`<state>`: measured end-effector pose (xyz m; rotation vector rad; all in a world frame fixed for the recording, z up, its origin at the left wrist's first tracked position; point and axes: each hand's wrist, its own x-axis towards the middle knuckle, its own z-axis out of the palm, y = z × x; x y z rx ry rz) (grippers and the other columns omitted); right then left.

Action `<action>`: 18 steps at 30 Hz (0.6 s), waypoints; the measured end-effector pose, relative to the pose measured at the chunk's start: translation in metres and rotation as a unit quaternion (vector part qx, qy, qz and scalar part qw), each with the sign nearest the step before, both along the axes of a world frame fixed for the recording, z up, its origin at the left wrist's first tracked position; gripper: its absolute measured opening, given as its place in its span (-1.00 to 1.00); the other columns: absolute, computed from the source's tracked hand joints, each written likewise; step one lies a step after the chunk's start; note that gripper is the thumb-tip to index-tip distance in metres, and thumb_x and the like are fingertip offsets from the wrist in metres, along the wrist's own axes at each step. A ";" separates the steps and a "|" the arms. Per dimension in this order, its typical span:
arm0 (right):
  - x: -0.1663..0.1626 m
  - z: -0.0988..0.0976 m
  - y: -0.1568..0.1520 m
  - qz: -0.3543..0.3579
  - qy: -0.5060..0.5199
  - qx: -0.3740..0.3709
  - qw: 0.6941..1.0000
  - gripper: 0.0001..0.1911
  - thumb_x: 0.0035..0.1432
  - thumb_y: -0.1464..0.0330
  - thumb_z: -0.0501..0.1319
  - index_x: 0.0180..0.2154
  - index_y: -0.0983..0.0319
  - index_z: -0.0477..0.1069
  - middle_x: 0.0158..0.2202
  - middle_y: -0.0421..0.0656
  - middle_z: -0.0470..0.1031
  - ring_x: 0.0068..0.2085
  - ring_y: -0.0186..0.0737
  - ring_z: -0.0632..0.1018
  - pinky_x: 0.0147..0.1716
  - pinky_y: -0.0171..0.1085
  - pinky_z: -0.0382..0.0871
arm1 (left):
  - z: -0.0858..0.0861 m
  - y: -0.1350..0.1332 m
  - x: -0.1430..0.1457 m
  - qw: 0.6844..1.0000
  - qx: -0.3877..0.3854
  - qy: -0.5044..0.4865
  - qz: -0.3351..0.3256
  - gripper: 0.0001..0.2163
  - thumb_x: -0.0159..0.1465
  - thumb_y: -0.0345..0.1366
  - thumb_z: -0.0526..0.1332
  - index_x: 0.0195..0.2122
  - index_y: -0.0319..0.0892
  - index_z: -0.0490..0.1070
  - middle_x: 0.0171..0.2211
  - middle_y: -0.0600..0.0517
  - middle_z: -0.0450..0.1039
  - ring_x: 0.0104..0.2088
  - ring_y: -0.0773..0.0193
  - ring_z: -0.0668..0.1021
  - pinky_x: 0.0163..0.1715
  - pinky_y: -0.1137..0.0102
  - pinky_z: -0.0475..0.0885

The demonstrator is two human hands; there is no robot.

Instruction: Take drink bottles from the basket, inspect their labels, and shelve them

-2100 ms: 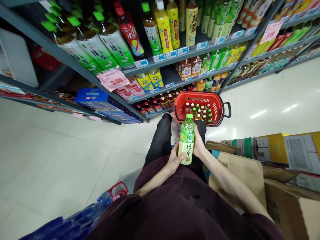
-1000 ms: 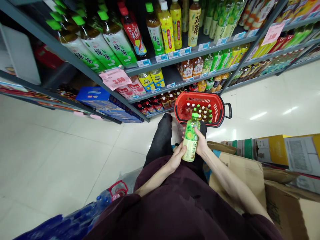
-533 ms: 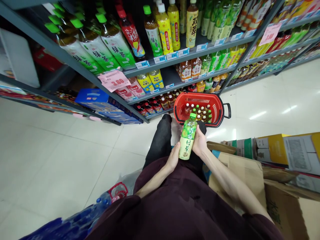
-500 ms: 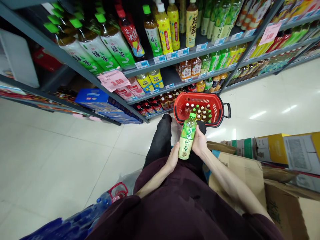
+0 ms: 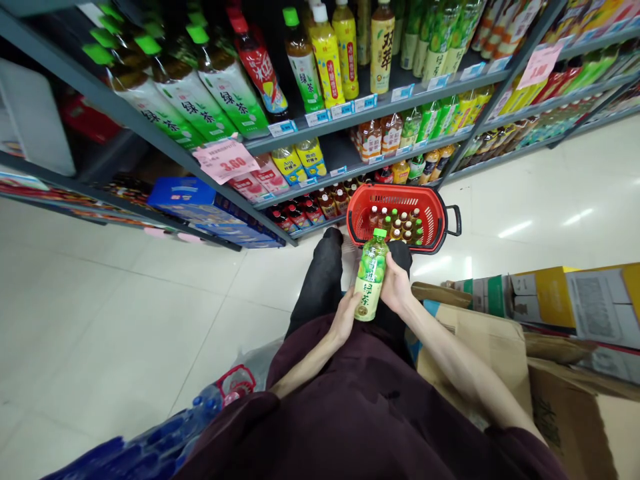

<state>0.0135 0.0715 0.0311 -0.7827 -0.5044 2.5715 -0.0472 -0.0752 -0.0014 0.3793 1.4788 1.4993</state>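
A green tea bottle (image 5: 371, 277) with a bright green cap is held between my two hands above my lap, its label facing up at me. My left hand (image 5: 345, 315) grips its lower left side. Around its upper right side closes my right hand (image 5: 395, 285); the fingers behind the bottle are hidden. Just beyond the bottle and my knees, a red shopping basket (image 5: 367, 195) with a black rim and handle stands on the floor, holding several bottles with green, white and brown caps.
Ahead, shelves (image 5: 350, 113) carry rows of drink bottles and price tags. Open cardboard boxes (image 5: 475, 340) lie close on my right. Blue-capped water bottles (image 5: 200, 407) in plastic wrap sit at lower left. A stack of blue cartons (image 5: 187, 197) stands by the left shelf. Pale tiles (image 5: 125, 313) cover the floor.
The bottle has shifted slightly left and become more upright, its label turned a little. Both hands have kept hold of it. The basket has stayed in place.
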 end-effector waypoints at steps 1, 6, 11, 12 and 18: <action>0.000 0.000 0.000 0.001 0.000 0.002 1.000 -0.61 0.09 0.04 0.39 -0.11 0.10 0.50 -0.23 -0.20 0.67 -0.13 -0.01 0.64 -0.11 -0.05 0.55 | 0.001 0.000 -0.001 1.000 -0.002 0.005 -0.004 -0.48 0.34 0.07 0.19 0.14 -0.24 0.45 0.11 -0.13 0.55 0.11 -0.02 0.54 0.14 0.21 0.37; 0.000 0.000 -0.001 0.003 -0.005 0.003 1.000 -0.63 0.08 0.09 0.41 -0.13 0.10 0.50 -0.25 -0.20 0.66 -0.13 -0.01 0.64 -0.12 -0.05 0.55 | 0.000 -0.001 -0.001 1.000 0.008 -0.010 -0.012 -0.48 0.34 0.05 0.18 0.18 -0.23 0.40 0.13 -0.13 0.53 0.11 -0.02 0.55 0.15 0.20 0.36; 0.000 0.002 -0.001 -0.002 -0.009 0.002 1.000 -0.65 0.08 0.10 0.41 -0.14 0.10 0.50 -0.27 -0.22 0.66 -0.13 -0.01 0.64 -0.11 -0.06 0.54 | 0.000 -0.002 -0.002 1.000 -0.001 0.005 -0.019 -0.50 0.30 0.02 0.21 0.14 -0.22 0.43 0.10 -0.12 0.55 0.09 -0.03 0.55 0.12 0.22 0.38; 0.000 0.001 -0.001 -0.003 -0.008 0.003 1.000 -0.65 0.09 0.10 0.41 -0.14 0.10 0.50 -0.26 -0.22 0.66 -0.13 -0.02 0.64 -0.11 -0.06 0.54 | 0.000 -0.002 -0.002 1.000 -0.005 0.007 -0.019 -0.50 0.29 0.02 0.22 0.13 -0.21 0.44 0.09 -0.11 0.55 0.08 -0.03 0.55 0.11 0.21 0.38; 0.000 -0.004 0.002 -0.025 -0.008 -0.010 1.000 -0.65 0.09 0.09 0.42 -0.13 0.10 0.51 -0.30 -0.26 0.65 -0.16 -0.05 0.63 -0.11 -0.09 0.53 | 0.000 0.000 -0.002 0.999 -0.025 0.013 -0.017 -0.51 0.30 0.04 0.21 0.09 -0.22 0.46 0.02 -0.10 0.58 0.03 -0.02 0.56 0.06 0.21 0.40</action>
